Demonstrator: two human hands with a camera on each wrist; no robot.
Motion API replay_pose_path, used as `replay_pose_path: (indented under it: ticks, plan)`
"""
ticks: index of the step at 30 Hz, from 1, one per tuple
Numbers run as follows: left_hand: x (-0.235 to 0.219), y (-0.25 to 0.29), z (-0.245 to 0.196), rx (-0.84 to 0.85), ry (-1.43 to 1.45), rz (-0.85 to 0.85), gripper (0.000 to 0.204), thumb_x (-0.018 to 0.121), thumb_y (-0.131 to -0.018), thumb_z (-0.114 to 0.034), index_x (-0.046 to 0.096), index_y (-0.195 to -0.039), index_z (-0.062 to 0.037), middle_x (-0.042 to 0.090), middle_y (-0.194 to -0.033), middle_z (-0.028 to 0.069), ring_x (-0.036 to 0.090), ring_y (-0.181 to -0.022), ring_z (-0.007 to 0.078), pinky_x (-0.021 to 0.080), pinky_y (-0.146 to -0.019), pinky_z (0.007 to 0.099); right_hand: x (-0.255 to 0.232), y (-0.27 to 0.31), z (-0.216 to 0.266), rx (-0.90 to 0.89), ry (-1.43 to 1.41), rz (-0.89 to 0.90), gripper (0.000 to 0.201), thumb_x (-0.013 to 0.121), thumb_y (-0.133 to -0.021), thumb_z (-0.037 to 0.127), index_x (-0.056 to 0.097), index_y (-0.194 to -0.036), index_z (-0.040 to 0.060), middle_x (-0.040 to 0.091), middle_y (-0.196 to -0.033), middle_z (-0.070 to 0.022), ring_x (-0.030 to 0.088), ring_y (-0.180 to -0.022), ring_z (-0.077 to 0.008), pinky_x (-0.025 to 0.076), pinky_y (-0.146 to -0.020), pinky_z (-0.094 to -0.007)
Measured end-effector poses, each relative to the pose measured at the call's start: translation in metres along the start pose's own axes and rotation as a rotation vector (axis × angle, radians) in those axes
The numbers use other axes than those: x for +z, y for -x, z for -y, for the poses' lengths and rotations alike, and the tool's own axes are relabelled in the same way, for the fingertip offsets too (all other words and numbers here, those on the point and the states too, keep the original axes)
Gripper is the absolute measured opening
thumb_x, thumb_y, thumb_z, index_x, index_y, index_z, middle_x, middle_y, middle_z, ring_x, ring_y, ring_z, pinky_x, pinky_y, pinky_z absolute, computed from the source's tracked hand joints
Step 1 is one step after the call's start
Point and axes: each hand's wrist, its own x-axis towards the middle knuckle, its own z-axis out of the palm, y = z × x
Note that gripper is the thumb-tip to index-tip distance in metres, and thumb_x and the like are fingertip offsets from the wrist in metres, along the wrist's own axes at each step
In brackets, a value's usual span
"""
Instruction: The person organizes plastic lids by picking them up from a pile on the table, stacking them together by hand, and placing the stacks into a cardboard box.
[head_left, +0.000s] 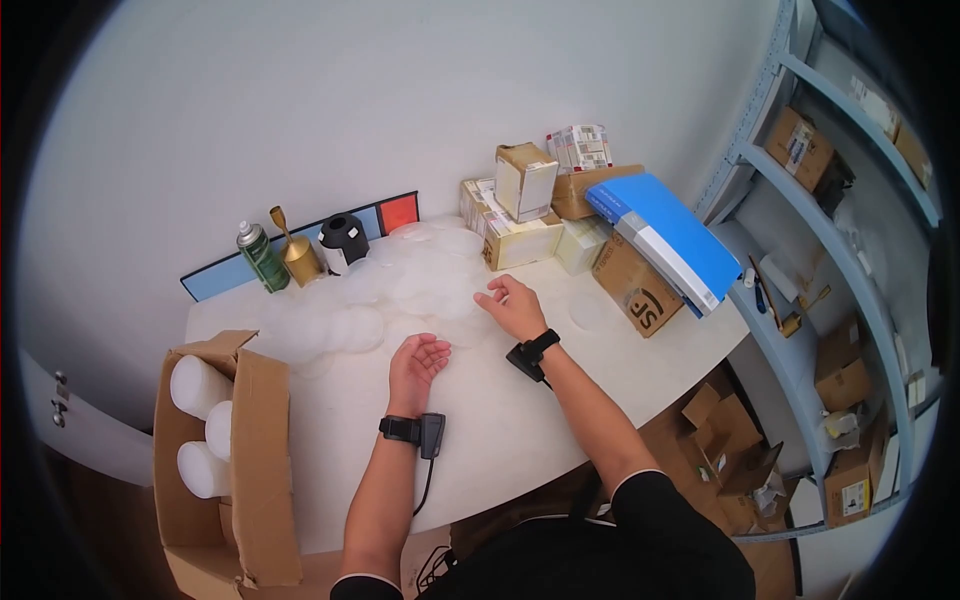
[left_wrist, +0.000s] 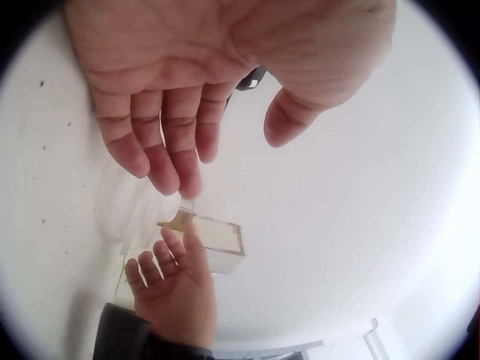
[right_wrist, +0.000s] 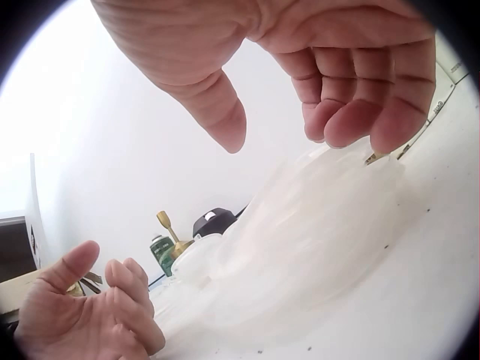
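Both hands hold nothing, and their fingers are loosely bent. My left hand [head_left: 418, 366] hovers palm up over the middle of the white table [head_left: 460, 450], just in front of a heap of translucent round plastic discs [head_left: 420, 265]. To its right and farther back, my right hand [head_left: 513, 306] is at the right edge of the heap, thumb apart from the fingers. In the right wrist view, the discs [right_wrist: 300, 232] lie spread in overlapping layers below the right fingers. A cardboard box [head_left: 265, 460] at the left holds several white cylindrical tubs [head_left: 200, 387].
Along the wall stand a green spray can [head_left: 262, 258], a brass-coloured torch-like object [head_left: 298, 255] and a black round device [head_left: 344, 240]. Several small cartons [head_left: 525, 180] are stacked at the back right, beside a blue binder [head_left: 670, 235] on a brown box [head_left: 635, 285]. Metal shelving [head_left: 800, 180] stands at right.
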Motion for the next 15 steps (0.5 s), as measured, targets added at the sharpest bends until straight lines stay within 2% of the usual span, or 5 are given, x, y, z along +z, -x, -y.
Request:
replay_pose_path:
  ticks: [5,8,11,15]
  plan:
    - [0.006,0.003,-0.002,0.013,-0.03,-0.016,0.036,0.049,-0.105,-0.036,0.06,-0.115,-0.0027,0.071,-0.108,0.0147,0.067,-0.102,0.0235,0.053,-0.093,0.0367,0.02,-0.015,0.016,-0.116,0.232,-0.15,0.041,0.079,-0.084,0.037,0.064,-0.104,0.0034,0.062,-0.093,-0.0124,0.061,-0.092,-0.0309,0.051,-0.079,-0.043]
    - [0.011,0.004,-0.004,0.016,-0.046,-0.018,0.036,0.05,-0.105,-0.036,0.06,-0.114,-0.0028,0.071,-0.107,0.0144,0.067,-0.102,0.0229,0.053,-0.093,0.0366,0.014,-0.031,0.025,-0.226,0.242,-0.168,0.042,0.079,-0.084,0.036,0.063,-0.105,0.0036,0.062,-0.096,-0.0132,0.06,-0.097,-0.0328,0.05,-0.082,-0.0438]
    - [0.013,-0.002,-0.009,0.024,-0.065,-0.031,0.036,0.049,-0.106,-0.036,0.06,-0.114,-0.0031,0.071,-0.107,0.0141,0.067,-0.102,0.0225,0.052,-0.093,0.0366,0.005,-0.056,0.035,-0.32,0.17,-0.088,0.044,0.079,-0.083,0.033,0.063,-0.109,0.0019,0.062,-0.104,-0.0156,0.06,-0.102,-0.0345,0.049,-0.089,-0.0435]
    - [0.02,0.008,-0.011,0.017,-0.099,-0.056,0.036,0.049,-0.105,-0.035,0.06,-0.115,-0.0025,0.071,-0.107,0.0143,0.067,-0.102,0.0225,0.052,-0.094,0.0367,-0.003,-0.046,0.036,-0.431,0.158,-0.052,0.048,0.079,-0.084,0.03,0.061,-0.117,-0.0002,0.062,-0.114,-0.0176,0.059,-0.107,-0.0355,0.048,-0.095,-0.0431]
